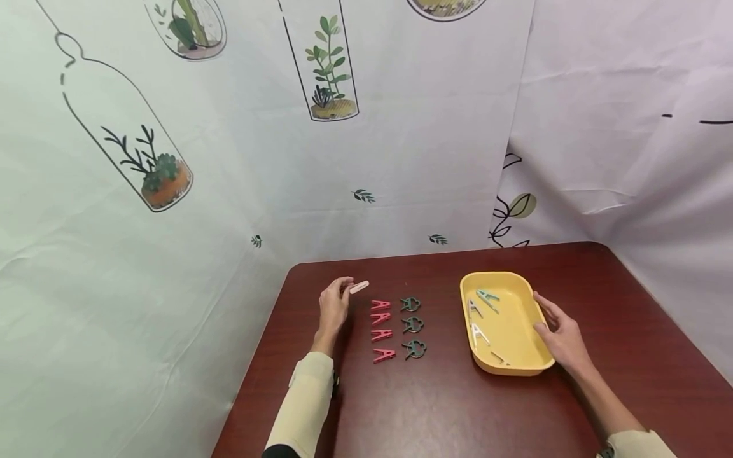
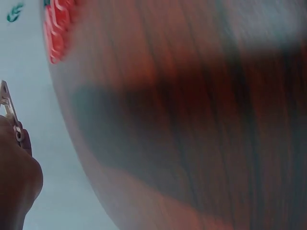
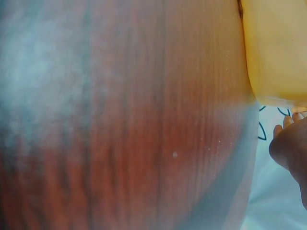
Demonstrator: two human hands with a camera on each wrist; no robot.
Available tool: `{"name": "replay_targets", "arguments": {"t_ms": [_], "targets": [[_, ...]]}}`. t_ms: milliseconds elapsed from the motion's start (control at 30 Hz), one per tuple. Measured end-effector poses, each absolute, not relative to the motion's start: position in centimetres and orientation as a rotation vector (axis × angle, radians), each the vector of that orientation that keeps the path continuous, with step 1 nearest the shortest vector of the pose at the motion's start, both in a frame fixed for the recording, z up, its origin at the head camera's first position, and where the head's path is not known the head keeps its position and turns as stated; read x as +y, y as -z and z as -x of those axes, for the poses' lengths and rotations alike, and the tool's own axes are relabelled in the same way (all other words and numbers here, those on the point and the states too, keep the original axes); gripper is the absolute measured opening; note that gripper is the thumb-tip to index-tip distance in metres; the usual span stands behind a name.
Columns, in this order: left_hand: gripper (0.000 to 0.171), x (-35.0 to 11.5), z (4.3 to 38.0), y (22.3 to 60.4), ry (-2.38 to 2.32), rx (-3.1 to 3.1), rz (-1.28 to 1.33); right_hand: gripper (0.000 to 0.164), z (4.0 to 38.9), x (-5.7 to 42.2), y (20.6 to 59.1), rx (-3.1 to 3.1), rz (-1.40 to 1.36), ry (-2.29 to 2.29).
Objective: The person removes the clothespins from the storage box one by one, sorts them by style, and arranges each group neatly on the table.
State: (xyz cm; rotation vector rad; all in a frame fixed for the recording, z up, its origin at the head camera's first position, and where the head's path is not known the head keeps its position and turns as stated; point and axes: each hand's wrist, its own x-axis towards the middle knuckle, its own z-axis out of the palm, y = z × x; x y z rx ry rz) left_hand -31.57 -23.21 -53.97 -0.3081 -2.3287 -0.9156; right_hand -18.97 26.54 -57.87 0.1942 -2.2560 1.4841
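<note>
My left hand (image 1: 334,306) pinches a pale pink clothespin (image 1: 359,287) above the table's far left part. The same clothespin (image 2: 11,108) shows at the left edge of the left wrist view. Just right of that hand, several red clothespins (image 1: 380,334) lie in a column. Beside them is a column of three dark green clips (image 1: 413,325). My right hand (image 1: 564,337) holds the right rim of a yellow tray (image 1: 518,367), thumb over the edge. Inside the tray lie several clothespins, among them a white one (image 1: 480,334) and a teal one (image 1: 488,296).
The dark red-brown table (image 1: 424,407) has rounded far corners. Behind it and to the left hangs a pale cloth (image 1: 401,159) printed with plants in glass jars. The tray stands on the table's right half, apart from the green clips.
</note>
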Motion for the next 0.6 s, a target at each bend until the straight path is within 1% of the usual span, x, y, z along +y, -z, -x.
{"name": "replay_targets", "arguments": {"t_ms": [267, 600], "targets": [[0.014, -24.5, 31.9, 55.2, 0.765, -2.441, 0.325, 0.058, 19.3, 26.6, 58.0, -2.248, -0.209, -1.474], [0.012, -24.5, 32.5, 56.2, 0.677, -2.619, 0.246, 0.058, 19.0, 26.6, 58.1, -2.258, -0.206, -1.448]]}}
